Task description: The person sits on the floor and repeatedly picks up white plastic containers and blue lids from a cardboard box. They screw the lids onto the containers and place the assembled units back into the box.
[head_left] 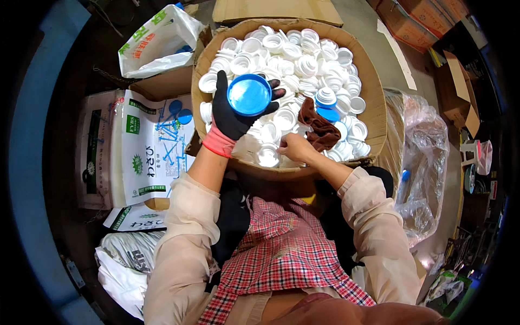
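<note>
My left hand (232, 120), in a black glove with a red cuff, holds a round blue plastic lid (249, 95) in its palm, with the thumb at the lid's left edge. Below both hands a cardboard box (376, 108) is heaped with white plastic lids (281, 65). My bare right hand (296, 147) is over the near part of the heap with its fingers curled; what they hold, if anything, is hidden. Beside it a crumpled brown cloth (320, 127) lies on the lids. Another blue lid (328, 114) shows to the right of the cloth.
On the left an open carton lined with printed white sheeting (138, 157) contains thin blue plastic pieces (172, 142). A white plastic bag (157, 46) stands behind it. Clear plastic bags (425, 162) lie right of the box. Cardboard cartons (409, 21) stand at the far right.
</note>
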Action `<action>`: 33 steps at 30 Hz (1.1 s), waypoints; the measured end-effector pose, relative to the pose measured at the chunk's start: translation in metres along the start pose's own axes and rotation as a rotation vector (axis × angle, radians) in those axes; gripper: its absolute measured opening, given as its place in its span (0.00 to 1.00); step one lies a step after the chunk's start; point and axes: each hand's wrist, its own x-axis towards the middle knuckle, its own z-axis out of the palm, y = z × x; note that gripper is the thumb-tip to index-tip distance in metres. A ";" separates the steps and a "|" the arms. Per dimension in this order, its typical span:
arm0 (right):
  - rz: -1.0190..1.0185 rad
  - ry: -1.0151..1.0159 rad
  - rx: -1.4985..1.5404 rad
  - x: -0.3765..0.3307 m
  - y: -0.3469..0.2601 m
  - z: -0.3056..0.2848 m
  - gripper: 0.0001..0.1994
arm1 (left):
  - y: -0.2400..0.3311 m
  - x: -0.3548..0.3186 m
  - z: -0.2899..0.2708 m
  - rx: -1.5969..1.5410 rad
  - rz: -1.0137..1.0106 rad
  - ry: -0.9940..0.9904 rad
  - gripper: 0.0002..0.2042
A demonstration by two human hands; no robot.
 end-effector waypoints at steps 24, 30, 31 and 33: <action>-0.746 0.758 0.149 -0.078 -0.069 -0.114 0.33 | -0.073 0.015 0.031 0.433 0.185 0.144 0.21; -0.759 0.762 0.033 -0.080 -0.068 -0.117 0.33 | -0.076 0.018 0.009 1.690 0.667 0.006 0.21; -0.757 0.756 0.020 -0.080 -0.068 -0.117 0.32 | -0.075 0.018 0.008 1.659 0.631 0.024 0.20; -0.753 0.743 -0.006 -0.080 -0.070 -0.116 0.32 | -0.073 0.018 0.006 1.595 0.560 0.061 0.20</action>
